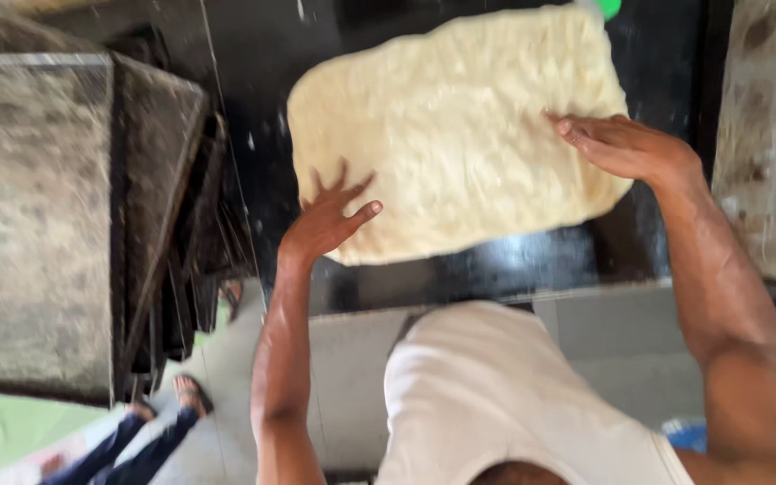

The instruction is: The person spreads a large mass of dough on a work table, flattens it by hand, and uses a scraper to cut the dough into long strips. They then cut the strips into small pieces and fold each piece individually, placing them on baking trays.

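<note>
Pale, cream-coloured dough sheet (455, 126), roughly rectangular with rounded corners, lies flat on a dark glossy worktop (532, 260). Left hand (330, 216) is at the sheet's near left corner: fingers spread wide, palm down, fingertips overlapping the dough edge, thumb pointing along the near edge. Right hand (626, 148) rests on the sheet's right edge, fingers together and extended flat, pointing inward across the dough; nothing is grasped by either hand. Most of the dough lies between the two hands and beyond them, away from the person's body. Image is motion-blurred; surface texture of the dough reads as lumpy. Left of the left hand, well apart, stands a stack of worn dark metal trays (65, 216). Below that stack, another person's sandalled feet (168, 404) show on the floor.
</note>
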